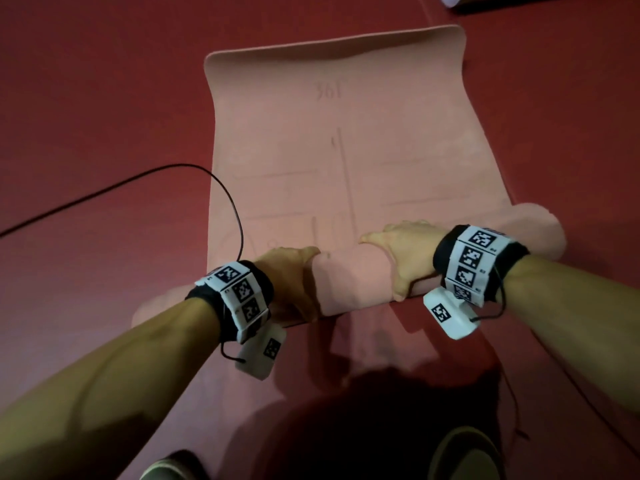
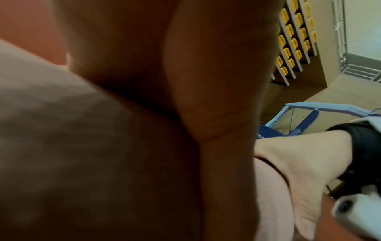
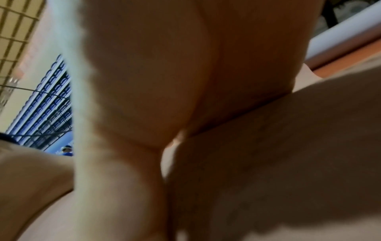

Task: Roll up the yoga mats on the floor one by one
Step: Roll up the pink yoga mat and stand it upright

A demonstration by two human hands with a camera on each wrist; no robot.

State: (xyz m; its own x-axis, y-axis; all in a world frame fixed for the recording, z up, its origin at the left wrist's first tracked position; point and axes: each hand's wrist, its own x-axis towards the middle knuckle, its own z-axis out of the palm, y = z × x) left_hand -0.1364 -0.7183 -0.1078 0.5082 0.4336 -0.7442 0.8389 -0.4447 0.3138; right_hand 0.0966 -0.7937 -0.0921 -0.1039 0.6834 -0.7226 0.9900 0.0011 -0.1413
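Note:
A pink yoga mat (image 1: 346,133) lies on the red floor, its far end flat and its near end wound into a thick roll (image 1: 353,278) that runs left to right. Both hands sit on the middle of that roll. My left hand (image 1: 287,275) wraps over it from the left, and my right hand (image 1: 405,254) grips it from the right, thumb down the near side. The fingertips are hidden beyond the roll. The left wrist view shows my left palm (image 2: 206,65) against the roll (image 2: 72,146). The right wrist view shows my right palm (image 3: 154,73) on the roll (image 3: 278,163).
A black cable (image 1: 138,178) curves over the red floor (image 1: 86,98) at the left and crosses the mat's left edge to my wrist. My shoes (image 1: 464,452) are at the bottom edge. A white object (image 1: 450,0) lies beyond the mat's far right corner.

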